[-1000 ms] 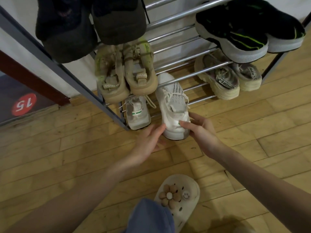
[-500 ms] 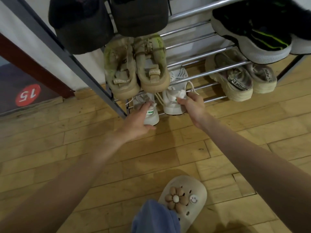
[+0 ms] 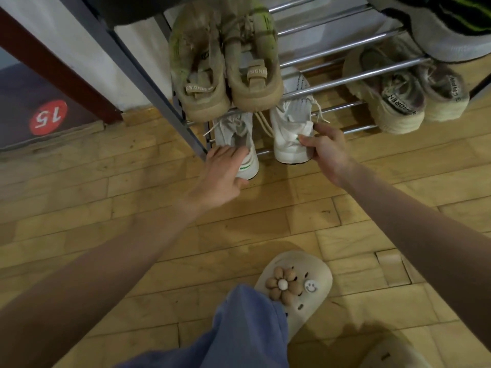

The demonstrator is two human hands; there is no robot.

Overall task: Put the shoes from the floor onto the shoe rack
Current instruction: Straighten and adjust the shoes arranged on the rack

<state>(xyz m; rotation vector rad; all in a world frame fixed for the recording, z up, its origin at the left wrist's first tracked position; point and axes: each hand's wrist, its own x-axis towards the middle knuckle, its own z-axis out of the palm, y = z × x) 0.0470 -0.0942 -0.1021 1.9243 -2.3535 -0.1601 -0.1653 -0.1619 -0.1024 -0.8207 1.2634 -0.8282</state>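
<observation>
Two white sneakers sit on the lowest tier of the metal shoe rack (image 3: 345, 81), heels toward me. My left hand (image 3: 223, 171) grips the heel of the left white sneaker (image 3: 236, 134), which has a green stripe. My right hand (image 3: 325, 150) holds the heel collar of the right white sneaker (image 3: 289, 134), thumb inside its opening. The toes of both are hidden under the tier above.
A tan sandal pair (image 3: 225, 65) and a beige sneaker pair (image 3: 393, 94) rest on the tier above; dark shoes sit higher. The rack's grey side post (image 3: 138, 70) slants down the left. My foot in a cream clog (image 3: 297, 288) stands on the wooden floor.
The right white sneaker has gone from the floor edge onto the bottom tier. My left hand moved over to the left sneaker's heel. The camera came closer to the rack.
</observation>
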